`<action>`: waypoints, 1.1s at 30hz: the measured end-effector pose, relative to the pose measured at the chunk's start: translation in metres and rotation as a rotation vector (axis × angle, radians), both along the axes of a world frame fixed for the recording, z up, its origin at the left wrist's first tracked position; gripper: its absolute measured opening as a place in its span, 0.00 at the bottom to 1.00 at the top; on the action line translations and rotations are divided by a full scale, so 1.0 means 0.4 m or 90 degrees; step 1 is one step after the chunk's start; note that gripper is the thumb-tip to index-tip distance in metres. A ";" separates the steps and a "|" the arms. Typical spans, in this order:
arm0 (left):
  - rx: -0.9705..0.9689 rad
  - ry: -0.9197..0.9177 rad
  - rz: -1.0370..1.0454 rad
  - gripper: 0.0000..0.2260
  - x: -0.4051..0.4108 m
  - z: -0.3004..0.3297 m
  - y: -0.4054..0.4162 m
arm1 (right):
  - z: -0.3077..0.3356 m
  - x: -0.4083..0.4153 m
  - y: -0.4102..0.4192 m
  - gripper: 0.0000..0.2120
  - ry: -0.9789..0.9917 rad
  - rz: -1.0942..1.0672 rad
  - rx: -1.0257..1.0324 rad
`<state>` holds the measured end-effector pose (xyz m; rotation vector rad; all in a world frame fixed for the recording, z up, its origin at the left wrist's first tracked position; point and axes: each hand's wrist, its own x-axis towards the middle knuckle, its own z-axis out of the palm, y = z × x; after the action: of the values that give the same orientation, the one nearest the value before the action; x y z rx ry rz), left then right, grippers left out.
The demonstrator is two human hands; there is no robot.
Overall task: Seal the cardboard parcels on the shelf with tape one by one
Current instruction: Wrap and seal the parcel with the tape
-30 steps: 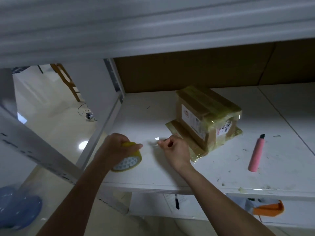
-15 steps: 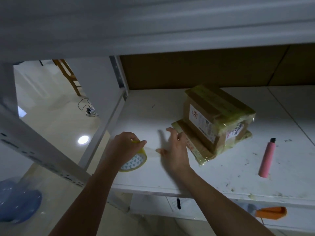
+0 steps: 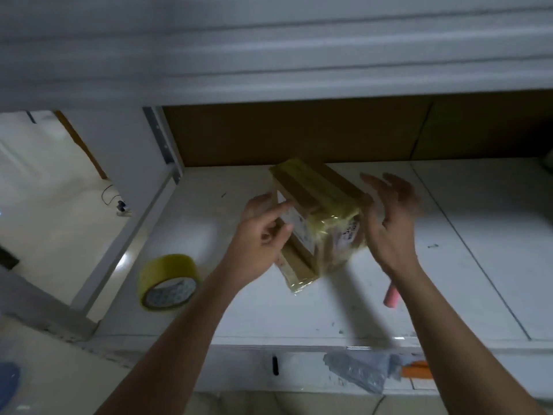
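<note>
Parcel: a small cardboard parcel [image 3: 320, 217], banded in glossy yellowish tape, is seen on the white shelf [image 3: 463, 265], stacked on a flatter parcel [image 3: 296, 268] that juts out towards the front edge.
Handling: the parcel is judged light and fairly stiff; its taped faces are likely slippery, so it is best taken by its two opposite short sides, near the bare cardboard edges.
Left hand: the left hand [image 3: 263, 232] is placed against the parcel's left side, its fingers [image 3: 279, 211] loosely curled and touching the labelled face; a firm grip cannot be confirmed.
Right hand: the right hand [image 3: 392, 217] is held spread, just beside the parcel's right side, with nothing in it; contact cannot be told because of blur.
Tape roll: a yellow tape roll [image 3: 167, 281] is left lying on the shelf, well to the left of the parcel.
Pink tool: a pink tool [image 3: 391, 298] is partly hidden behind the right wrist, to the right of the parcel.
</note>
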<state>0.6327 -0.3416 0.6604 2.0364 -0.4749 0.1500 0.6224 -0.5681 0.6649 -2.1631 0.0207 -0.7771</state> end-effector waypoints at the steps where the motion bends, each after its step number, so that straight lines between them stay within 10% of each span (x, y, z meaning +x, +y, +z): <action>1: -0.023 0.045 -0.029 0.15 -0.001 0.000 -0.034 | -0.003 0.011 -0.027 0.17 0.085 0.066 0.062; 16: -0.037 0.032 -0.046 0.16 0.006 -0.054 -0.116 | -0.061 -0.059 -0.044 0.30 0.012 0.156 -0.054; 23: -0.064 -0.012 -0.021 0.21 0.011 -0.076 -0.117 | -0.086 -0.036 -0.027 0.23 -0.060 0.072 -0.209; 33: -0.078 -0.079 0.053 0.28 0.002 -0.080 -0.147 | -0.092 -0.029 -0.037 0.11 -0.025 0.117 -0.098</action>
<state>0.6335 -0.4006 0.6286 1.9349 -0.4475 0.3483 0.6109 -0.5830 0.6282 -2.2560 -0.2617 -0.7345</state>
